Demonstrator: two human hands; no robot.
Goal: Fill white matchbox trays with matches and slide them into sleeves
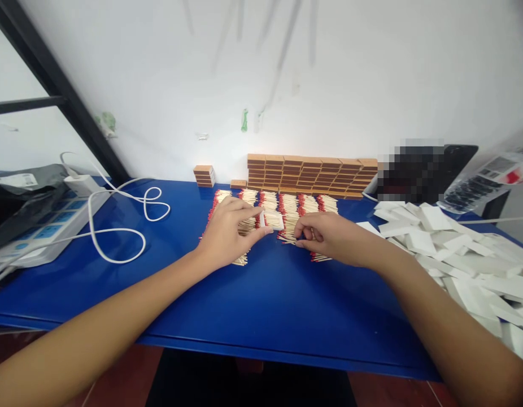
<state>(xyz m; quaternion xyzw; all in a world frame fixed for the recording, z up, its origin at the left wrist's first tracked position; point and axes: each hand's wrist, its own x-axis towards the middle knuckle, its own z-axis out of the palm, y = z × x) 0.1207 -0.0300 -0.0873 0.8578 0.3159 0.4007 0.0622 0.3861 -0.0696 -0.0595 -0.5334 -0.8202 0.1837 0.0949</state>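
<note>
Between the thumb and fingers of my left hand (227, 232) is a small white matchbox tray (272, 220), with a few matchsticks visible inside. My right hand (327, 234) is closed in a pinch just right of the tray, its fingertips at a row of matchsticks (290, 217). What those fingertips hold, if anything, is too small to make out. Several rows of red-tipped matchsticks (269, 200) lie side by side under and behind both hands, partly covered by them.
Brown matchboxes (312, 175) are stacked along the wall, with a smaller stack (204, 176) to their left. White empty trays (452, 243) are heaped at the right, before a dark tablet (448, 169). A power strip (49, 226) and white cable (117, 232) occupy the blue table's (261, 316) left.
</note>
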